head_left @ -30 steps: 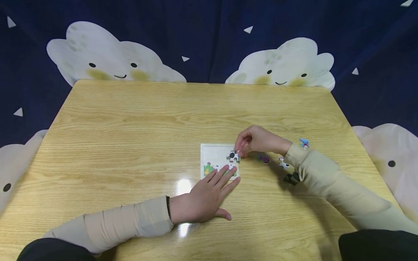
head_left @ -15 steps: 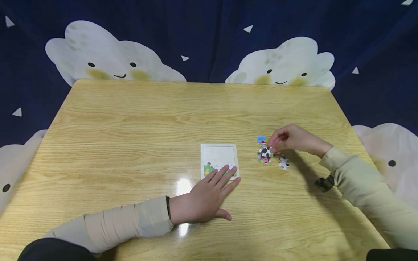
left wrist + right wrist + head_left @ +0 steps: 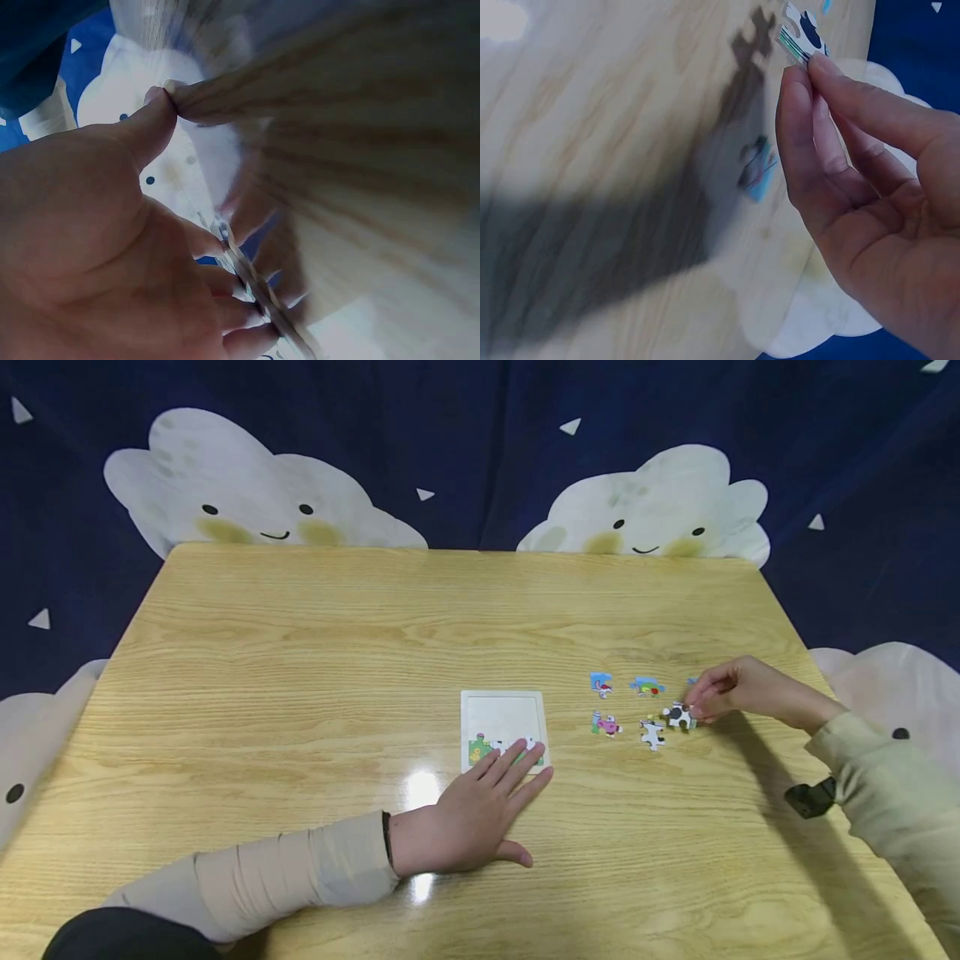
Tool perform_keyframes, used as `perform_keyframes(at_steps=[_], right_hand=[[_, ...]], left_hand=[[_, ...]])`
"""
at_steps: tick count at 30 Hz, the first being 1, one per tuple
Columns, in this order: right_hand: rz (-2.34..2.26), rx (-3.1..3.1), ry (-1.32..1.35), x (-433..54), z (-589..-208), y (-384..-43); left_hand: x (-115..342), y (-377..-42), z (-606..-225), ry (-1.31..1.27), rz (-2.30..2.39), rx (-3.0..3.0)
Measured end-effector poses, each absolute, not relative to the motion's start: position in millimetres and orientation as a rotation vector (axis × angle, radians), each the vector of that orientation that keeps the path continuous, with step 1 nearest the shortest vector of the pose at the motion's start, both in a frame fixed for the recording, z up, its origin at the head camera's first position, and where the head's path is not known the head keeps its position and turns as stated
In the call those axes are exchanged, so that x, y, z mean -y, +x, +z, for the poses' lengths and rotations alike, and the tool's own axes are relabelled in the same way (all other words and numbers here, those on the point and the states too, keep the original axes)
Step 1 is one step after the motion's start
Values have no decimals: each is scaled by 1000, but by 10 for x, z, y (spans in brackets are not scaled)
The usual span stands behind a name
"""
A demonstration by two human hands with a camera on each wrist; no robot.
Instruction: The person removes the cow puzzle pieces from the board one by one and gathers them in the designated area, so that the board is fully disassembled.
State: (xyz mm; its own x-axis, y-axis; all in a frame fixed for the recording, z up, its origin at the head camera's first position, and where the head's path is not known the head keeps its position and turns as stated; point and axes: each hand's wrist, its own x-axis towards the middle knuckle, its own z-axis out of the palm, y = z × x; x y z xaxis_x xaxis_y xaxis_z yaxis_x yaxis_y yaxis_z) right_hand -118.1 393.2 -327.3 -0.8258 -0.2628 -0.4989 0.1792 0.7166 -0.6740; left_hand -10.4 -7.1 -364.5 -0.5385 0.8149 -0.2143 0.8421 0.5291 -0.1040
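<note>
Wooden table (image 3: 300, 635), puzzle tray (image 3: 501, 714) as the landmark, near the middle of the near half. Left hand (image 3: 468, 814) lies flat on the table at the tray's near edge, fingers straight and spread, fingertips pressing on the tray's bottom row where a green piece (image 3: 478, 748) and a white one beside it are already seated. Right hand (image 3: 738, 689) is well to the right of the tray, thumb and fingertips pinching a black-and-white puzzle piece (image 3: 679, 716) low over the table or touching it; the head view does not settle which. The right wrist view shows that piece (image 3: 802, 34) gripped by one edge, the rest sticking out past the fingertips. Loose pieces lie between tray and right hand: a blue piece (image 3: 600, 682) nearest the tray's far right corner, a pink piece (image 3: 606, 724) just nearer than it, a blue-and-green piece (image 3: 647, 686) further right, and a white piece (image 3: 652, 732) just beside the held one. Judging by the layered edge, the held piece is thin, stiff, laminated board: light, flat, not fragile, though its knobs might bend if forced. A fingertip pinch across the body, clear of knobs and sockets, looks the safest hold. Left wrist view is blurred and adds little.
</note>
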Motion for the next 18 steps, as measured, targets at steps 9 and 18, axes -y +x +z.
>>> perform_keyframes(at_steps=[9,18], right_hand=[[-966,-2333,-34,-4166,-3345,-1091],[-848,-2464,-71,-4226,-3400,-1022]], left_hand=[[67,-99,-3631,1422,-297,-2615],[70,-98,-3625,1422,-309,-2615]])
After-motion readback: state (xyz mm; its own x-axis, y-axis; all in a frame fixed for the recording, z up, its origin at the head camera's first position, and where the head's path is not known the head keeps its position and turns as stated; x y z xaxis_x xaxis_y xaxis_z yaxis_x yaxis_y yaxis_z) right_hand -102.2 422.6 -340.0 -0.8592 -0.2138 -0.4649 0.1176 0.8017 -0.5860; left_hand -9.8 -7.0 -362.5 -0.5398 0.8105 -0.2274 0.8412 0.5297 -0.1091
